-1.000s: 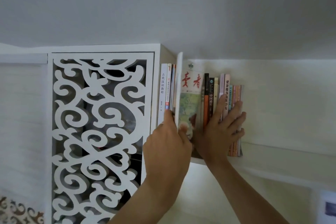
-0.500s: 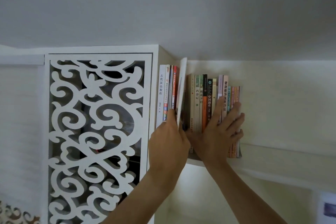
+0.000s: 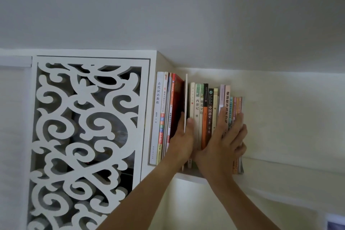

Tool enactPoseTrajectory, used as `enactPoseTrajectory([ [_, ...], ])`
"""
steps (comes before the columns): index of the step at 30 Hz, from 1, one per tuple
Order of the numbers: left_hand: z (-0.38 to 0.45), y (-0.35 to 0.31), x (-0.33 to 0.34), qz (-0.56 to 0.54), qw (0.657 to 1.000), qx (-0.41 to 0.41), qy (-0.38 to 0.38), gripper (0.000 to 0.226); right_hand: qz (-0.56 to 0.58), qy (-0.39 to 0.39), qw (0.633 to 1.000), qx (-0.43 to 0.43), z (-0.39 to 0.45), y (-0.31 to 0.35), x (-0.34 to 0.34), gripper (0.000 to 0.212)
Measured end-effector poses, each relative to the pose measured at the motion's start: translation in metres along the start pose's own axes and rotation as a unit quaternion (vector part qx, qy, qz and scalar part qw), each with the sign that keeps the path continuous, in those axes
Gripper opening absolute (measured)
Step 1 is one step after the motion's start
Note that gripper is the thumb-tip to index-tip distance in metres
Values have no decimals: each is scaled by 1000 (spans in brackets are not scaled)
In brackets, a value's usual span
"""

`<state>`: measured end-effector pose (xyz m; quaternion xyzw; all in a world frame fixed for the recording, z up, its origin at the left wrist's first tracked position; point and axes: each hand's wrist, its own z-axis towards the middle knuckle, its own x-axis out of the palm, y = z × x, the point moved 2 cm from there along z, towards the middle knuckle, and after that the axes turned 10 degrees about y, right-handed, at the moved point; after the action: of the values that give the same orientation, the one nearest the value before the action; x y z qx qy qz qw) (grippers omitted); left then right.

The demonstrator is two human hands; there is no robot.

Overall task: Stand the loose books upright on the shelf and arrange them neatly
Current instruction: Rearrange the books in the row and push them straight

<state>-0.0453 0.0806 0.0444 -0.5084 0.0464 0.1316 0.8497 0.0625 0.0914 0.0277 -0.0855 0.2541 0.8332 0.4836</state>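
**Both hands at the book row**

The left hand (image 3: 182, 140) pinches a thin white book (image 3: 186, 102) between fingers and thumb; it stands upright in the gap between the red book (image 3: 176, 102) and the books to its right. The right hand (image 3: 224, 142) lies flat, fingers spread, against the spines of the right-hand books (image 3: 211, 102). All stand on the shelf (image 3: 190, 177), beside a white cabinet with a carved scroll panel (image 3: 85, 136).
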Motion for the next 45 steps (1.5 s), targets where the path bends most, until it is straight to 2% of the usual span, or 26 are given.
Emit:
enactPoseTrajectory([
  [2,6,4,5,-20,1000,1,10,77,-2,-4,1000,-6,2,-3,-2,114],
  [9,7,8,20,-96,993,17,60,48,-33,4,999,-5,9,-20,-13,122],
  [14,8,11,21,-116,991,8,67,46,-55,-8,998,-15,9,-24,-10,119],
  [16,6,10,23,-86,995,14,45,38,-62,-6,998,-14,8,-23,-8,111],
  [19,-4,-2,25,30,997,45,-55,40,-84,13,996,-34,6,-20,-7,101],
  [22,-12,-10,14,153,974,60,-157,45,-91,21,993,-66,4,-18,-6,102],
  [31,-35,-26,-18,318,929,52,-180,37,-39,41,997,-47,1,-20,-6,111],
  [38,-61,-37,-27,357,906,69,-218,40,-15,43,998,-48,-11,-28,-8,109],
  [45,-95,-49,-38,356,902,80,-231,39,-14,29,999,-27,-19,-22,-5,108],
])
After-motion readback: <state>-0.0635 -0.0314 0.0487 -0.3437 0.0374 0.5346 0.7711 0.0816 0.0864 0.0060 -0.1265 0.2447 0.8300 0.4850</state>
